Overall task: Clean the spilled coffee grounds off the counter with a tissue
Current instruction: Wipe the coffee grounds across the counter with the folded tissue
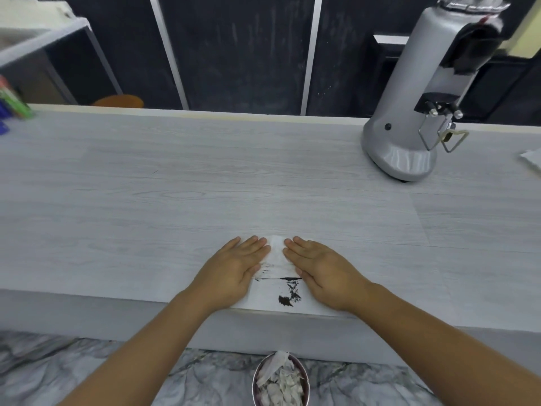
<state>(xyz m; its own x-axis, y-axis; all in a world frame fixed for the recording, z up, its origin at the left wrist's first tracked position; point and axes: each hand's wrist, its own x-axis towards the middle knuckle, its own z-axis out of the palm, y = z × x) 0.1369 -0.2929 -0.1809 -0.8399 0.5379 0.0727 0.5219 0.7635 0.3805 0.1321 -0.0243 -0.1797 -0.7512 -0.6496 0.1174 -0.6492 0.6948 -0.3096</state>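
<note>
A white tissue (275, 291) lies flat at the front edge of the pale wood-grain counter (205, 186). Dark coffee grounds (288, 297) sit on it in a small heap, with a thin dark line and smears across its middle. My left hand (234, 268) presses flat on the tissue's left side, fingers together and pointing away from me. My right hand (319, 271) lies flat on the tissue's right side in the same way. The two hands leave a narrow strip of tissue showing between them.
A grey coffee grinder (421, 92) stands at the back right of the counter. A round metal bin (281, 379) with crumpled tissues sits on the marbled floor below the counter edge. Coloured items (13, 104) lie at the far left, another white sheet (531, 161) at the far right.
</note>
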